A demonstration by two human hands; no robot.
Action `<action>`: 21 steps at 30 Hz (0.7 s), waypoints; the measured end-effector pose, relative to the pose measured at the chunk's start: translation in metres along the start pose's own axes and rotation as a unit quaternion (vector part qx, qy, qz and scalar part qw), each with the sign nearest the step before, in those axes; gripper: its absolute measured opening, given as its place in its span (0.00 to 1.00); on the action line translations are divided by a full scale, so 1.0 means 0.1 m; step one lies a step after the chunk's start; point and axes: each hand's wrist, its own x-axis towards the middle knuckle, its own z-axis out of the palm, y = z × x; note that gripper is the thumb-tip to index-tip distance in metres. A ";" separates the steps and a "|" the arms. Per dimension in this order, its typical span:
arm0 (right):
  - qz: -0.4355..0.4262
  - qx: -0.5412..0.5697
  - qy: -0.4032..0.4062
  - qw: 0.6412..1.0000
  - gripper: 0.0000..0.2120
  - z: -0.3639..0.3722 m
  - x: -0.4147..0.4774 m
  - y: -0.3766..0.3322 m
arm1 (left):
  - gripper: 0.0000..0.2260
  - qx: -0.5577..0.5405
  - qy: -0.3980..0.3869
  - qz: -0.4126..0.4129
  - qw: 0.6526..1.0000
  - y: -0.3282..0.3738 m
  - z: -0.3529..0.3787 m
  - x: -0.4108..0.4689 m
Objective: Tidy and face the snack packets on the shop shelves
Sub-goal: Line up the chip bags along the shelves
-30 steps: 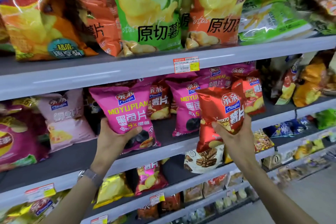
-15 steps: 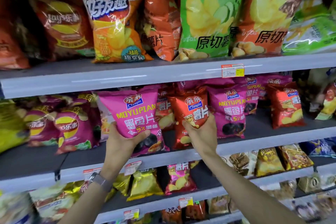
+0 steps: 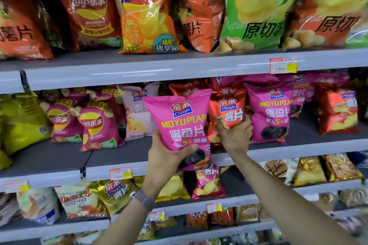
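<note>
The left hand (image 3: 167, 157) grips a pink packet (image 3: 179, 121) from below. Its thumb lies across the packet's lower front, and the other fingers are hidden behind the packet, so the fingers are closed around its bottom part. The pink packet is upright with its printed face turned to the near side. It is held in front of the middle shelf (image 3: 59, 175), and its bottom corner hangs down past the shelf's front edge. A watch (image 3: 142, 199) sits on the left wrist.

Just to the right, the right hand (image 3: 235, 137) holds a red packet (image 3: 227, 109). Its fingers (image 3: 247, 120) curl round the packet's lower right side, the thumb presses on the lower left, and the palm is under it. The red packet is upright, facing near, above the middle shelf. Whether its base touches the shelf cannot be told. The pink packet's right edge overlaps the red packet's left side.

On the middle shelf, a second pink packet (image 3: 268, 113) stands just right of the right hand, and another red packet (image 3: 336, 109) is further right. More red packets stand behind the held one. To the left stand a pale pink packet (image 3: 137, 113) and two magenta crisp packets (image 3: 99, 127).

The upper shelf (image 3: 159, 69) carries large bags, among them a green bag (image 3: 258, 6) and a yellow bag (image 3: 145, 12). A price tag (image 3: 283, 65) sits on its front edge to the right.
</note>
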 end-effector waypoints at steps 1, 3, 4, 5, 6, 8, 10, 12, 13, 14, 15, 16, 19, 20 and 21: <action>-0.010 -0.001 -0.005 1.000 0.51 -0.04 -0.01 0.01 | 0.35 -0.001 -0.007 -0.001 1.000 0.00 0.06 -0.02; -0.027 0.008 -0.024 0.999 0.53 -0.16 -0.01 0.04 | 0.36 -0.007 -0.020 -0.005 1.000 0.01 0.17 -0.04; -0.034 0.017 -0.036 0.999 0.53 -0.23 -0.01 0.07 | 0.36 -0.012 -0.025 -0.008 1.000 0.01 0.23 -0.04; -0.041 0.026 -0.053 0.997 0.50 -0.31 -0.02 0.10 | 0.36 -0.017 -0.032 -0.011 0.999 0.01 0.29 -0.05; -0.047 0.037 -0.075 0.995 0.45 -0.41 -0.03 0.13 | 0.36 -0.021 -0.039 -0.013 0.999 0.03 0.36 -0.06; -0.053 0.089 -0.123 0.987 0.29 -0.62 -0.07 0.19 | 0.38 -0.026 -0.051 -0.015 0.998 0.07 0.51 -0.07; -0.037 0.170 -0.172 0.970 0.15 -0.85 -0.17 0.20 | 0.39 -0.026 -0.062 -0.012 0.998 0.14 0.70 -0.09; -0.039 0.209 -0.217 0.953 0.13 -1.10 -0.23 0.17 | 0.38 -0.020 -0.076 -0.001 0.997 0.25 0.92 -0.12; -0.041 0.219 -0.238 0.945 0.14 -1.22 -0.24 0.20 | 0.38 -0.017 -0.083 0.006 0.996 0.31 1.04 -0.14; -0.040 0.230 -0.253 0.939 0.15 -1.32 -0.22 0.22 | 0.37 -0.015 -0.088 0.013 0.996 0.37 1.17 -0.17; -0.035 0.245 -0.263 0.933 0.18 -1.43 -0.19 0.25 | 0.37 -0.015 -0.095 0.018 0.995 0.42 1.31 -0.19; -0.029 0.252 -0.268 0.929 0.21 -1.53 -0.13 0.31 | 0.36 -0.015 -0.102 0.023 0.994 0.48 1.45 -0.21; -0.016 0.252 -0.280 0.926 0.34 -1.90 0.11 0.52 | 0.33 -0.009 -0.124 0.036 0.992 0.61 1.95 -0.26; -0.017 0.247 -0.287 0.926 0.37 -2.04 0.22 0.60 | 0.32 -0.004 -0.133 0.036 0.991 0.65 2.13 -0.28; -0.018 0.238 -0.291 0.927 0.38 -2.18 0.34 0.67 | 0.30 0.000 -0.143 0.034 0.989 0.70 2.32 -0.30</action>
